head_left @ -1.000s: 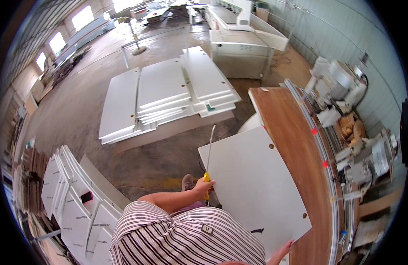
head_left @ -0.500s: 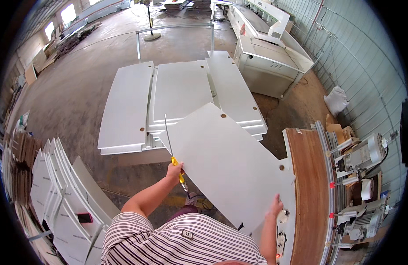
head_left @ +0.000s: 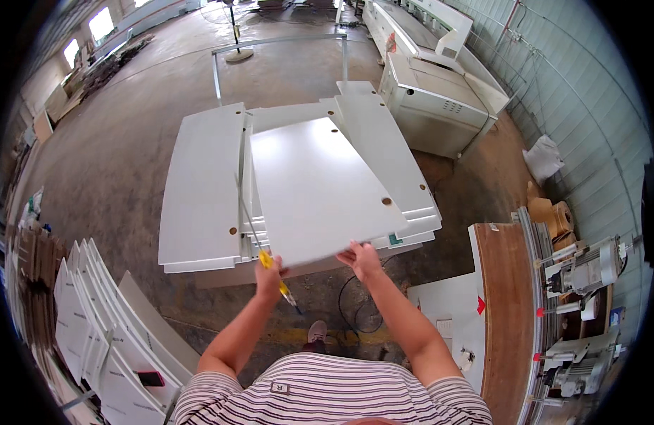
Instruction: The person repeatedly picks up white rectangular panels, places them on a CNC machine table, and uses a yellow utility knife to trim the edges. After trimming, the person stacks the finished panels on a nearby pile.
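A white panel (head_left: pixel 320 191) with two round brown-rimmed holes along its right side lies tilted above the middle stack of panels. At its near left corner, my left hand (head_left: pixel 269 276) is closed round a yellow air blow gun (head_left: pixel 265 259) and also touches the panel edge. The gun's long thin nozzle points away from me, beside the panel's left side. My right hand (head_left: pixel 362 261) grips the near edge of the same panel, its fingers partly hidden. Beneath and around it are a left stack of white panels (head_left: pixel 199 191) and a right stack (head_left: pixel 376 142).
Right of me stands a bench with a brown wooden top (head_left: pixel 510 297) and motors (head_left: pixel 596 265). White panels (head_left: pixel 100 340) lean at the left, one bearing a dark phone-like object (head_left: pixel 150 379). A black hose (head_left: pixel 348 312) loops on the floor. Behind right is a large machine (head_left: pixel 430 106).
The white panel has moved left and away from the bench, turning to line up over the middle stack. My right hand has come from the bench side to the panel's near edge.
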### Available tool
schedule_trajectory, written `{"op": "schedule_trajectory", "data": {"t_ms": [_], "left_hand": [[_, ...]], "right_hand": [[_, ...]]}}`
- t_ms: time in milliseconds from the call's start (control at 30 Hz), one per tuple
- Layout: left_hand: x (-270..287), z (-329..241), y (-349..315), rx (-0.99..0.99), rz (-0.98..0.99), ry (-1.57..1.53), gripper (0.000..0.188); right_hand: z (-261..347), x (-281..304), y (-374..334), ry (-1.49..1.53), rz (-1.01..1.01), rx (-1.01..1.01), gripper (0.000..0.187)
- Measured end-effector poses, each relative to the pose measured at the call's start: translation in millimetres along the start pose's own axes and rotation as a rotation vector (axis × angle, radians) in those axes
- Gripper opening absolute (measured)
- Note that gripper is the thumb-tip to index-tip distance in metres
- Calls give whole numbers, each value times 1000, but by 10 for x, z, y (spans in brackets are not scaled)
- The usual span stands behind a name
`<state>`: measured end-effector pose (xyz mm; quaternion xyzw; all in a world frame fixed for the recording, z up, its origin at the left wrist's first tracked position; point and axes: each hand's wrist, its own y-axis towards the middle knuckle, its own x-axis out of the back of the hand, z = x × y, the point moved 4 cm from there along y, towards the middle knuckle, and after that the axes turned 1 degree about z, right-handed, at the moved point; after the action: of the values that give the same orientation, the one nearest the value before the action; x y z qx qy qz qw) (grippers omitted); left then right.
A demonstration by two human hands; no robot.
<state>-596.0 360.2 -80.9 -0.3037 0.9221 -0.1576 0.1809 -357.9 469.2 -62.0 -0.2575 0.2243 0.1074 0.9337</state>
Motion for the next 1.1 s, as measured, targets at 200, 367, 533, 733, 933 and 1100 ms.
{"op": "schedule_trajectory", "data": {"t_ms": [200,367,533,733,933,1100], "left_hand": [[364,27,1207,32,-11,280,34],[-62,-442,440,-245,248,63,35],[-796,-1272,-217,-394,479,-194,42],[-1963,-1690,-1243,-459,1038,-418,51],[-3378,-1192,-2905,0,1628,-763,40],[-3803,-540,-4165,-17,1788,-434,46]], "right_hand": [[177,-144,-103,-50,243,-79,32],[-295,1079,-1109,-228,-31,-204,28],[-1220,2738,-2661,-298,-550,-357,30],[-845,2556,-3173,-583,-365,-24,51],[-16,1424,-3534,-748,-145,546,71],[-462,1950,-4225,24,-198,568,43]]}}
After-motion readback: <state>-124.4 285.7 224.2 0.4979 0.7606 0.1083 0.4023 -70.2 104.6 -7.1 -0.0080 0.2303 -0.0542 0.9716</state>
